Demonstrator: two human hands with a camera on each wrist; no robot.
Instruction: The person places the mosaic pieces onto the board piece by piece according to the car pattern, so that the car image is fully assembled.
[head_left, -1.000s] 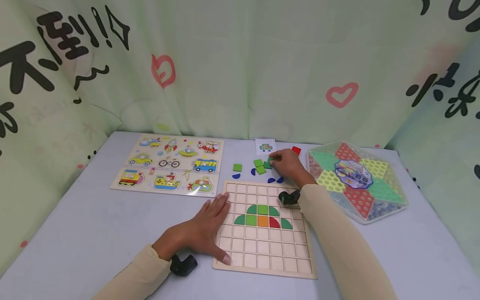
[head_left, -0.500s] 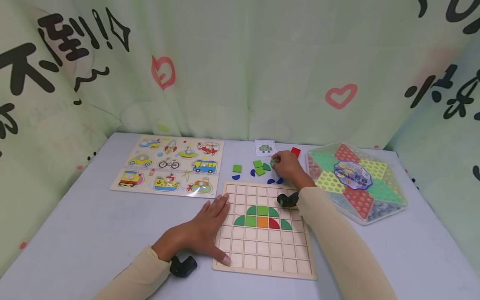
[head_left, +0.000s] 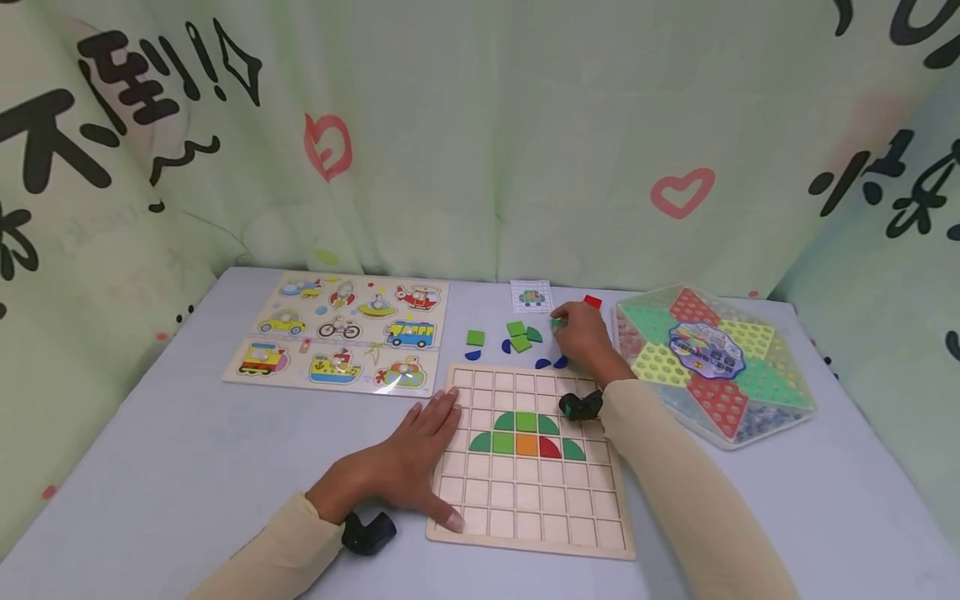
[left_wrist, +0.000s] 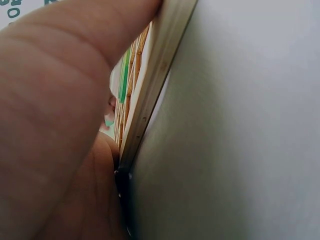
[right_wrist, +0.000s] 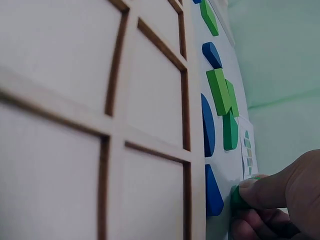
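A wooden grid board (head_left: 525, 500) lies on the table, with green, orange and red pieces set into several of its cells. My left hand (head_left: 405, 457) rests on the board's left edge, fingers straight and thumb spread toward the near corner. Beyond the board's far edge, my right hand (head_left: 585, 337) pinches a dark green piece (right_wrist: 239, 199) between thumb and fingers, low over the table. Loose beside it lie light green squares (right_wrist: 218, 92), another dark green piece (right_wrist: 230, 131) with a curved side, and blue curved pieces (right_wrist: 214, 192). The fingers partly hide the pinched piece.
A small pattern card (head_left: 531, 296) lies at the back, and a red piece (head_left: 592, 302) shows behind my right hand. A vehicle picture puzzle board (head_left: 360, 333) is at the left. To the right sits a hexagonal game box (head_left: 712, 362). A curtain (head_left: 487, 167) hangs behind the table.
My right hand has shifted slightly to the right with the dark green piece, away from the loose green pieces. The left hand and the board have stayed in place.
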